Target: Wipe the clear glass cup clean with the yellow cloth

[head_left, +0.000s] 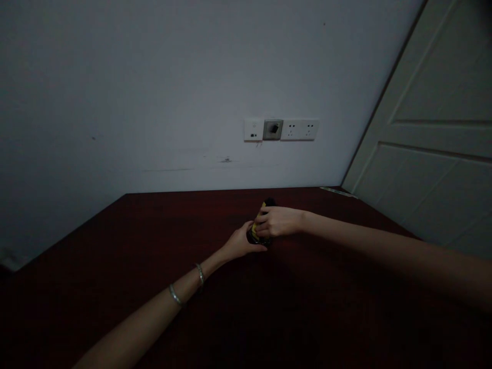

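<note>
A small dark object with a yellow band (252, 236), like a bottle or jar, leans at a slant over the dark red tabletop (184, 220). Around its lower end my left hand (239, 243) is closed, thumb on the near side. My right hand (282, 220) lies against its upper side, fingers curled over the yellow part. Both hands hide much of it, and the dim light leaves its exact kind unclear. Two silvery bangles (176, 294) circle my left forearm.
Behind the table rises a pale wall (172, 92) with scuff marks. A row of sockets and switch plates (300, 130) is set in it. To the right, a panelled door (434, 133) stands beside the table's edge. A pale strip (338, 192) lies at the back right corner.
</note>
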